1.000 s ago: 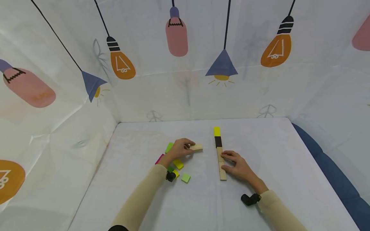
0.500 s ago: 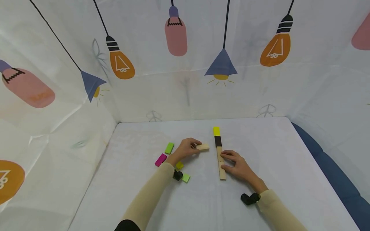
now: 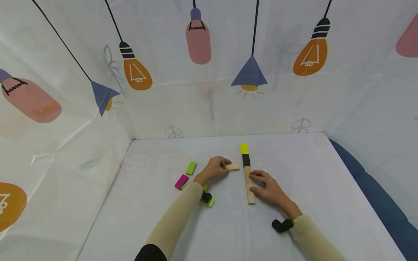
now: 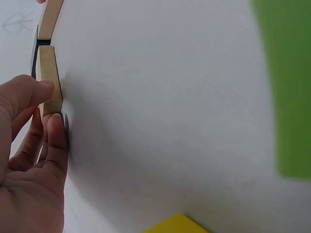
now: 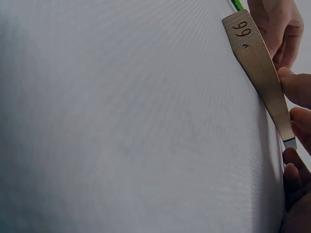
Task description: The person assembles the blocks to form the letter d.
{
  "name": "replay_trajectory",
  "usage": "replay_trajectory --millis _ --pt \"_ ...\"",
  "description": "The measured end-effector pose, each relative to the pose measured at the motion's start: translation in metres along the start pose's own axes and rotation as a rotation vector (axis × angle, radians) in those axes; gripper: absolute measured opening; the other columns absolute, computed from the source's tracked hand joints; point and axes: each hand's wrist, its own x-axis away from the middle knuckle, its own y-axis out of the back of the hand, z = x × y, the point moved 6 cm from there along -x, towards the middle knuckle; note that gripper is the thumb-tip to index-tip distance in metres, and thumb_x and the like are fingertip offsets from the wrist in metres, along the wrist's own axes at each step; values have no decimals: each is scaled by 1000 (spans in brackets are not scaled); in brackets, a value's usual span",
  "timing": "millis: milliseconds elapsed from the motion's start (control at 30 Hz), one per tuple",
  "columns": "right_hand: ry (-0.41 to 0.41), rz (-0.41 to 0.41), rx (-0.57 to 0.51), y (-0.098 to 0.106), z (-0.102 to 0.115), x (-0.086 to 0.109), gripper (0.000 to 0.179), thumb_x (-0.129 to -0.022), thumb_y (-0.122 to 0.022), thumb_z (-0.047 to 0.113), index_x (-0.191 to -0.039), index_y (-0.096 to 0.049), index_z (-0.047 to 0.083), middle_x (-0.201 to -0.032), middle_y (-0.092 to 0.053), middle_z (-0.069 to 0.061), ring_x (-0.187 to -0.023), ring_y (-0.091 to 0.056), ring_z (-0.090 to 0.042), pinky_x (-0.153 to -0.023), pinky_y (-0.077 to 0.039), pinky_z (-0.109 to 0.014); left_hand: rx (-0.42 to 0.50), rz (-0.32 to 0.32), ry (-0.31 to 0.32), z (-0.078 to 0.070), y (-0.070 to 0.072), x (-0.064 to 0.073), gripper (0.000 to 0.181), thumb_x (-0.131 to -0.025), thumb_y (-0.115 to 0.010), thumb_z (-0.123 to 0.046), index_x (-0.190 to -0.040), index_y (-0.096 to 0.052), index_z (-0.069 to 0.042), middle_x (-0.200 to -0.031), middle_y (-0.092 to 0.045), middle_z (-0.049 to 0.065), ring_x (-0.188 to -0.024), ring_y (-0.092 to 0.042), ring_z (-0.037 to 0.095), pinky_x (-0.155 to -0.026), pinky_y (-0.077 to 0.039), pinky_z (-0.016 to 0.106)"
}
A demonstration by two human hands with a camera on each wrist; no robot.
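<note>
My left hand (image 3: 213, 169) pinches a plain wooden block (image 3: 232, 166) between thumb and fingers, just left of a straight row of blocks. In the left wrist view, the end of the held block (image 4: 49, 73) points at a wooden block of the row (image 4: 49, 19), a narrow dark gap showing between them. From far to near, the row has a yellow block (image 3: 244, 149), a black block (image 3: 246, 160) and two wooden blocks (image 3: 250, 194). My right hand (image 3: 270, 188) rests along the row's right side, thumb and fingertips touching the wooden blocks. Engraved digits mark the near end (image 5: 241, 29).
Left of the row lie loose blocks: a green one (image 3: 191, 168), a magenta one (image 3: 181, 181) and a light green one (image 3: 211, 203). A yellow block (image 3: 205, 188) is partly hidden by my left wrist. The white table (image 3: 156, 152) meets a patterned curtain (image 3: 212, 105) behind.
The left hand has moved right with the wooden block, toward the row, uncovering loose blocks on the left. The right hand and the row have stayed in place.
</note>
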Motion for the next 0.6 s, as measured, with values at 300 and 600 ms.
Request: replay_trajectory --millis 300,600 --pt "-22 10 0 -1 -1 1 49 -90 -80 22 -134 -68 4 -141 -59 -16 -135 -51 -42 -109 -43 -63 -19 19 20 -8 -5 -8 33 -89 -77 -7 -122 -75 -7 -110 -71 7 -89 -57 13 -80 -50 26" --pt "10 -3 -3 1 0 1 49 -89 -81 21 -133 -68 3 -140 -60 -15 -134 -52 -42 -108 -44 -62 -66 2 24 -14 -11 -15 32 -90 -77 -6 -122 -75 -8 -115 -69 8 -90 -57 13 -81 -52 26"
